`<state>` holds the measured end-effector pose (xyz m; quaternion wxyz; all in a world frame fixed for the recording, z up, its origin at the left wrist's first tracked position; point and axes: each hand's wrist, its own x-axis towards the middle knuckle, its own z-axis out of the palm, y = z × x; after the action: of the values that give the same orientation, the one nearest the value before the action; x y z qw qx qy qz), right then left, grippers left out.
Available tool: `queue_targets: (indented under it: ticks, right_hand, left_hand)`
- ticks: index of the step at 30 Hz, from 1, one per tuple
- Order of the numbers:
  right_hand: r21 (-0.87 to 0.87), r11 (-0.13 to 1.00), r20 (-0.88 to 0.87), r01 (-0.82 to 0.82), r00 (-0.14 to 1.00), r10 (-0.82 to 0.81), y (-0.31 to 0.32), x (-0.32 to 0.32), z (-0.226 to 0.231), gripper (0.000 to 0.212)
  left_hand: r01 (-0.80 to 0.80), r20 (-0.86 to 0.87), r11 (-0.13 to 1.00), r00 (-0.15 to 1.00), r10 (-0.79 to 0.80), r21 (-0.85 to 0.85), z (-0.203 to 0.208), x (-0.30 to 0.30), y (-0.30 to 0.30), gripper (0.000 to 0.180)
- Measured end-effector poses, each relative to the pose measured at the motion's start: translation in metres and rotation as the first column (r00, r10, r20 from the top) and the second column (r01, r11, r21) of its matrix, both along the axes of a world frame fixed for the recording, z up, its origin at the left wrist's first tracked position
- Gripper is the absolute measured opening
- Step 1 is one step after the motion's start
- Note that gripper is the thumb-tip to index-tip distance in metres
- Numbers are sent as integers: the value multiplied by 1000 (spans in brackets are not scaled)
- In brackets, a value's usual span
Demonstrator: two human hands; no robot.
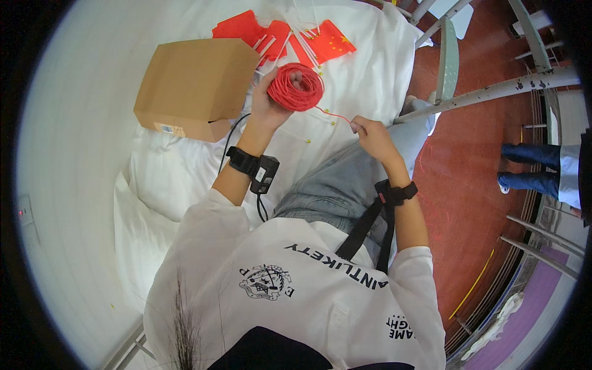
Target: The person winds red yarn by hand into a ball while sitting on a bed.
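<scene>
Holding a roll of red string (299,100) in the left hand (266,102), just to the right of the brown box (191,86). Bending the left hand most of the way closed around the left side of the roll, with a bit of finger showing in the round hole in the middle. Pinching the loose string (336,115) with the right hand (374,137), farther to the right of the box, with the fingers curled in and the tips close together. Stretching the loose string in a short, slightly bent line from the roll to the right hand. Resting both arms in the air on the near side of the box and to its right. Wearing a black band (243,161) with a small black case (264,175) on the left wrist, and another black band (396,193) on the right wrist, farther right of the box. Wearing light blue jeans (327,182) and a white shirt (277,246) with dark print, nearer than the box. Seeing red flags (336,43) on white sticks (306,49) in a heap by the far right corner of the box, and small yellow balls (308,141) to its right. Seeing white cloth (370,74) under the box, red floor (468,179) well to its right, and another person's blue legs (530,166) past that.
</scene>
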<state>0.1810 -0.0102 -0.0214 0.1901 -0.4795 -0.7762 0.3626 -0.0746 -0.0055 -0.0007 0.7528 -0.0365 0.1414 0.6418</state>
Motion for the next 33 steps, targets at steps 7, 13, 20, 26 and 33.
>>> queue_targets:
  ticks: [7, 13, 20, 26, 33]
  right_hand:
    - [24, 999, 174, -38, 984, 34, 1, -10, -7, 16]
    - [-210, 975, 84, 68, 995, -51, 3, -24, 14, 24]
    - [-200, 964, -119, 174, 972, -200, -2, -39, 2, 26]
    - [-416, 896, -144, 158, 961, -236, -4, -31, 31, 26]
    - [-326, 942, -154, -75, 988, 26, -24, -27, 30, 17]
  left_hand:
    - [526, -415, 829, 809, -417, 191, -12, -4, -37, 51]
    - [779, -795, 622, 325, -513, -83, -1, 13, -39, 39]
    - [741, -977, 649, -212, -12, -169, -9, 41, -37, 28]
    - [502, -611, 862, -660, 438, 76, -43, 45, -25, 31]
    - [500, -982, 863, 120, -145, -66, -46, 21, 2, 27]
